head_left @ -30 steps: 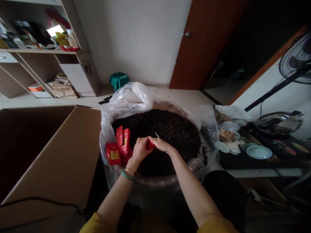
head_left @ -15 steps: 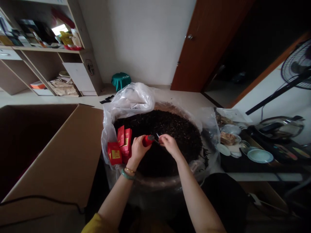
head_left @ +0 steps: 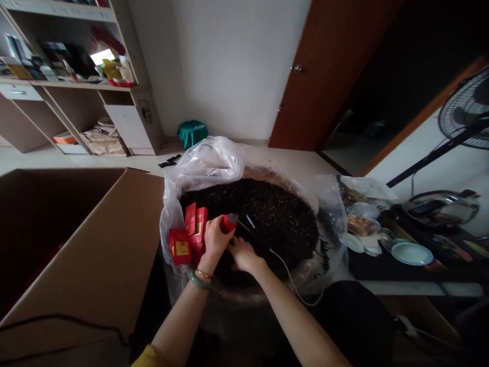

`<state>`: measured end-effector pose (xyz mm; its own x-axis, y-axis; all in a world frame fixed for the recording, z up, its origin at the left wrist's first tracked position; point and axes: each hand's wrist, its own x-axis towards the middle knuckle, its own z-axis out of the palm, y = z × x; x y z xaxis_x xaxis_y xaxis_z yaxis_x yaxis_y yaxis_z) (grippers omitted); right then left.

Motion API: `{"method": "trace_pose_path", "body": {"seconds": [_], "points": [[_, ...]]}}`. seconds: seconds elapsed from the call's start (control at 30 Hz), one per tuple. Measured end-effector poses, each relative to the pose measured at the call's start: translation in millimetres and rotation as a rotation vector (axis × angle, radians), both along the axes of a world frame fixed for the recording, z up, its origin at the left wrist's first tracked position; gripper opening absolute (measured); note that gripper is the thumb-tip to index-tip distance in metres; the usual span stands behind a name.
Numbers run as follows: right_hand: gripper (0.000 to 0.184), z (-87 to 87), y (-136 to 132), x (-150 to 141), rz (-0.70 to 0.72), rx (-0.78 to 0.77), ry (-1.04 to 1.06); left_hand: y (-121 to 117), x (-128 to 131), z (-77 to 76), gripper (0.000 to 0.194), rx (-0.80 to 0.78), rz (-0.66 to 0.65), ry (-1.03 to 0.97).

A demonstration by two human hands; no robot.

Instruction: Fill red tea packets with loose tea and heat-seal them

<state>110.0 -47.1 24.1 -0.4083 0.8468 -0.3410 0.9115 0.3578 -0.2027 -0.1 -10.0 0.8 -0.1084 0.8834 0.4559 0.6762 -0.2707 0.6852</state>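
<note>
My left hand (head_left: 214, 239) is closed around a small red packet (head_left: 229, 223), held upright with dark leaf material at its open top. Just below and to its right, my right hand (head_left: 244, 255) reaches down to the dark loose tea leaves (head_left: 282, 209), thumb and fingers apart, fingertips partly hidden. A slim dark tool with a pale tip (head_left: 250, 221) lies on the leaves beyond my right hand, a white cord (head_left: 290, 278) running from its near end. Several red packets (head_left: 195, 224) lie left of my left hand.
Clear plastic sheeting (head_left: 206, 160) lines the round container of leaves. At left stands an open cardboard box (head_left: 99, 244). On the right, a low table (head_left: 367, 270) holds dishes, a pale bowl (head_left: 412, 252) and a glass lid (head_left: 443, 206). A fan (head_left: 468, 109) stands behind.
My right hand has let go of the slim tool, which now lies on the leaves, and has moved down and left toward the packet. My left hand still holds the packet.
</note>
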Motion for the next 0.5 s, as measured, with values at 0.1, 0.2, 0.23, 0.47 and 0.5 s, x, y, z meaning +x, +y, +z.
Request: {"method": "trace_pose_path", "body": {"seconds": [0.1,0.2,0.23,0.47,0.5], "points": [[0.076,-3.6,0,-2,0.022,0.002,0.001,1,0,-0.7,0.04,-0.007,0.018,-0.017],[0.07,-4.9,-1,-3,0.013,0.034,-0.005,1,0,-0.1,0.042,-0.029,0.026,-0.031],[0.068,-5.0,-1,-3,-0.002,0.047,-0.002,1,-1,0.3,0.042,-0.039,0.029,-0.034],[0.047,0.5,-6,16,-0.151,0.094,0.262,1,0,1.1,0.043,-0.061,0.035,-0.061],[0.042,3.6,-6,20,-0.178,0.099,0.347,1,0,0.7,0.042,-0.058,0.038,-0.065]]}}
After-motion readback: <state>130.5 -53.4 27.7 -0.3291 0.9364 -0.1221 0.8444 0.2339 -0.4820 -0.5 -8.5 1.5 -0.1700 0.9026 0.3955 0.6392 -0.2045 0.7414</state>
